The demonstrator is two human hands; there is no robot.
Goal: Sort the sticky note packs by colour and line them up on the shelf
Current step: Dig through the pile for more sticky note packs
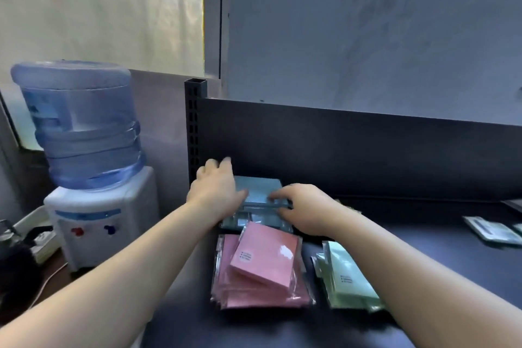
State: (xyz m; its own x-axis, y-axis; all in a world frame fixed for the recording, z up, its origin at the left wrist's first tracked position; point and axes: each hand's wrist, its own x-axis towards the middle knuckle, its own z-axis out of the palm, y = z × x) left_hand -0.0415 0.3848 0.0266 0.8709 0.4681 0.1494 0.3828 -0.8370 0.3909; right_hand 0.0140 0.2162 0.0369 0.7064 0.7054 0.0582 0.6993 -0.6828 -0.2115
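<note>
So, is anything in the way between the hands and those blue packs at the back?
Nothing visible. Both the left hand and the right hand are on the blue packs; the pink pile lies nearer, between the forearms.

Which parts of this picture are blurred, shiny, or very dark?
Head view: the left hand is motion-blurred at its fingertips; a glare spot sits on the top pink pack; the blue packs look soft; the shelf's back panel is dark, showing little detail.
</note>
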